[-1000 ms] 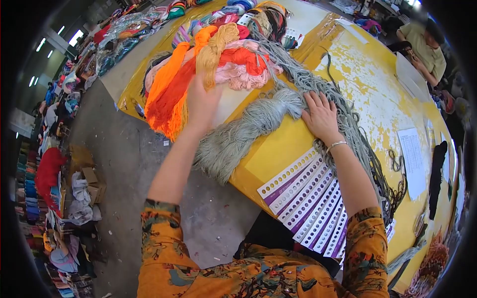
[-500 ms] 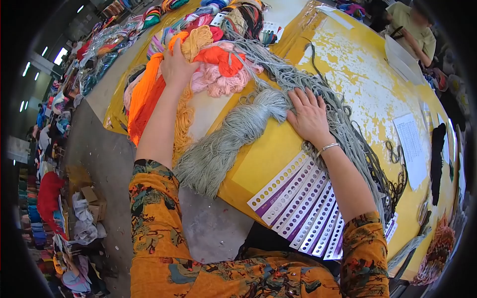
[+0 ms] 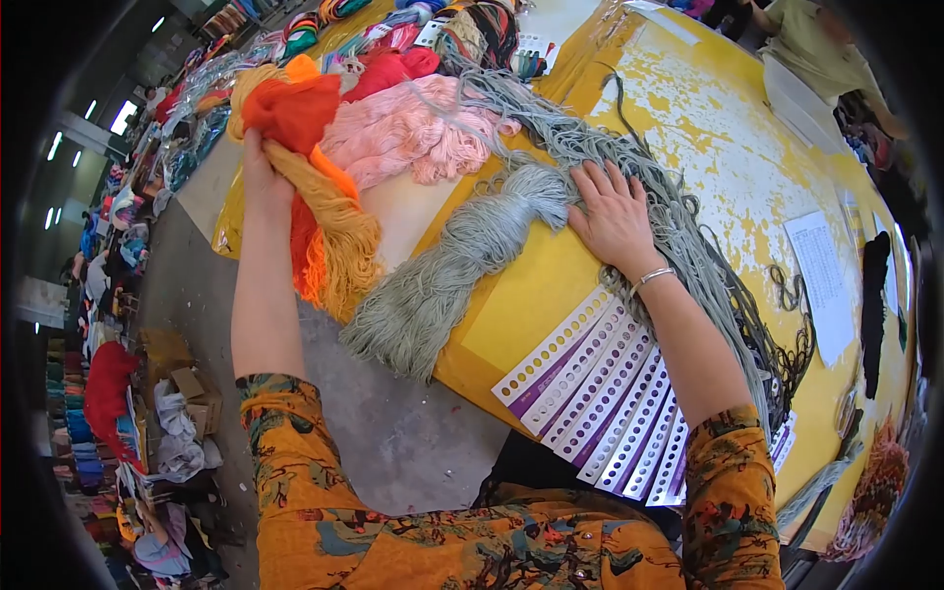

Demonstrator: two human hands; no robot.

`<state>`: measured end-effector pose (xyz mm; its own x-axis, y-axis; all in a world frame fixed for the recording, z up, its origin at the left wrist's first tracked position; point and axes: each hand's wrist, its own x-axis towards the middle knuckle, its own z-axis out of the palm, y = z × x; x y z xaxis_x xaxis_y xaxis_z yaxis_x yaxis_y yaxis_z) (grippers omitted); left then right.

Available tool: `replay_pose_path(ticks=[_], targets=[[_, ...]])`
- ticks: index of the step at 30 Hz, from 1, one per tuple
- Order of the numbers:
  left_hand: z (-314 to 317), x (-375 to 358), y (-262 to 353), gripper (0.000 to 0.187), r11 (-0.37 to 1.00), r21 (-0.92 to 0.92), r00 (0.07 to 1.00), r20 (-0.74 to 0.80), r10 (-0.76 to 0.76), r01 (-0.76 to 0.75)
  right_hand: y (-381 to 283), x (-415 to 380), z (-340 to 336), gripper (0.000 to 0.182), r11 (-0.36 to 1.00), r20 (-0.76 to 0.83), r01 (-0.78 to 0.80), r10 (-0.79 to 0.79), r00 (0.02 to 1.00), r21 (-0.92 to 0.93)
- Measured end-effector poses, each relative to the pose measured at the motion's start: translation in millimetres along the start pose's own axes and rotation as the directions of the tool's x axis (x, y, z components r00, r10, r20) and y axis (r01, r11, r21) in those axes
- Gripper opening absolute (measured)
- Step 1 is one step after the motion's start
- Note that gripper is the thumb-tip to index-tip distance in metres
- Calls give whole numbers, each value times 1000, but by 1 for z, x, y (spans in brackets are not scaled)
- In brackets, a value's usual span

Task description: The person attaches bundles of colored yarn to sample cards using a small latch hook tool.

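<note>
Gathered orange, red and tan yarn skeins hang from my left hand, whose fingers are closed round them at the table's left edge. My right hand lies flat with fingers spread on the loose grey-green yarn strands. Just left of it is a thick grey-green skein, its cut-looking end hanging near the table's front edge. Pink yarn lies beyond my left hand. Below my right hand, white and purple cards with rows of round holes are fanned out.
The yellow table carries a printed sheet, black yarn and mixed yarn on the right. Coloured skeins are heaped at the back. Another person stands at the back right. A cardboard box is on the floor at left.
My left hand has lifted the orange, red and tan skeins and moved them left, uncovering more pink yarn. My right hand has barely moved. The other person has shifted position.
</note>
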<state>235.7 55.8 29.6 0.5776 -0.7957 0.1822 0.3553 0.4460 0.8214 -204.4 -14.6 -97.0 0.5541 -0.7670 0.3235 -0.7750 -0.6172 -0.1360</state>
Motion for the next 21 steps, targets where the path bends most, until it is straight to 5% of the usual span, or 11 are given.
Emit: replay_pose_path(ticks=[1,3,4,5,7,8,10,15,18,19,21], targets=[[-4,-9,6,43,1000,4,1000,-4,4,-4,0,0,0,53,1000,0,5,-5,1000,5],[-14,-25,16,46,999,-40,975,220,-26,36,0,0,1,53,1000,-7,2,-2,1000,-14],[-17,-32,13,50,994,109,975,224,-2,-23,0,0,1,53,1000,4,1,-1,1000,-19],[-35,-29,0,51,891,-226,834,496,-243,394,0,-1,1,53,1000,3,11,-10,1000,-16],[-46,-41,-22,52,815,-181,754,526,-393,551,0,0,2,54,999,12,2,-2,1000,-32],[-30,-67,-42,52,939,125,910,233,-342,321,-1,0,-1,55,999,29,2,-1,1000,-37],[-12,-104,-85,44,936,245,953,110,-284,251,-1,0,1,55,999,30,9,-7,1000,-42],[0,-140,-98,46,930,200,918,193,-345,308,-1,8,-6,57,997,104,29,-22,994,-67],[-9,-140,-103,47,956,116,936,204,-288,269,-22,44,-39,34,987,245,21,18,969,-157],[-10,-140,-103,48,962,75,932,235,-274,264,-28,54,-37,27,990,12,106,-106,994,-87],[-8,-142,-97,51,957,22,924,258,-284,288,-53,89,-43,27,981,-36,188,-186,982,55]])
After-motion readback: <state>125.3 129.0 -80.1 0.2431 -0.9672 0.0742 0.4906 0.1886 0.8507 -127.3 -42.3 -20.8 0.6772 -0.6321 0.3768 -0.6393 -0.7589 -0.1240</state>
